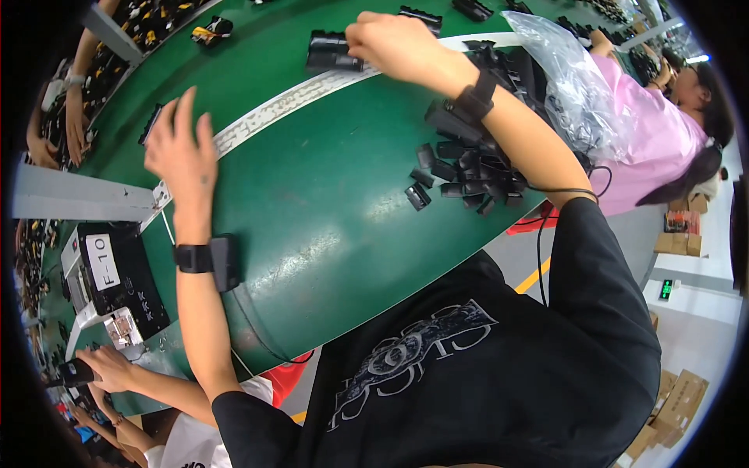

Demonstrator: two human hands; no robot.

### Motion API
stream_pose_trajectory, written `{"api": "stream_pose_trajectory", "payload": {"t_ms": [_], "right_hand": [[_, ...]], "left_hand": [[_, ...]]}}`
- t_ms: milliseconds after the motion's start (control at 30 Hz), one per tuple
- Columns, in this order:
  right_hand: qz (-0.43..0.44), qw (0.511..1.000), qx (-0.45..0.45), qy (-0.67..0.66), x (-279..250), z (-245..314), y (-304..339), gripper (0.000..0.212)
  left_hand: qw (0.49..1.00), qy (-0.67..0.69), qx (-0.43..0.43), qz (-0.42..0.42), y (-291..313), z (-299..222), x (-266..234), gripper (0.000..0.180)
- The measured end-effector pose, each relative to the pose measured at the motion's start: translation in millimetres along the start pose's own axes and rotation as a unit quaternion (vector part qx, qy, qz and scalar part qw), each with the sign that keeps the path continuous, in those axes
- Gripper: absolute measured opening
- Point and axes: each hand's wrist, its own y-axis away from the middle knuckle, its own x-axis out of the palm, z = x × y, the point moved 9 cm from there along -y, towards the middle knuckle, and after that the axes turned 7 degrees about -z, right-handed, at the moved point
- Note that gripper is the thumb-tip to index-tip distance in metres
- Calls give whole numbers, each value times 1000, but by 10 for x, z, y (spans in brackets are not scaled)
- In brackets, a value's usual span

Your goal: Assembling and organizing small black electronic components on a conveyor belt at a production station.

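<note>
Near the far edge of the green table [328, 195], my right hand [402, 47] has its fingers curled at the right end of a black ribbed plastic part [331, 51]. The part lies by the worn white strip [289, 105], and its grasped end is partly hidden. My left hand [183, 148] hovers over the left side of the table, fingers spread and holding nothing. Just beyond its fingers sits another dark part [150, 123], mostly covered by the hand. Below my right forearm spreads a pile of small black plastic pieces [472, 171].
A clear plastic bag [566, 82] lies beyond my right forearm, near a co-worker in pink [644, 132]. A black-and-yellow part [212, 31] sits at the far left. A grey metal post [86, 195] and a black labelled box [125, 273] stand left. Another person's hand [109, 368] holds something black.
</note>
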Motion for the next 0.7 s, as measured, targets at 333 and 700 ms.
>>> {"api": "stream_pose_trajectory", "payload": {"t_ms": [333,700], "right_hand": [[230,968,87,-57,-410,-3,1187,24],[201,977,16,-64,-297,349,1197,17]], "left_hand": [[977,-111,-106,150,194,871,336,26],[994,-49,-22,99,62,596,300,23]]}}
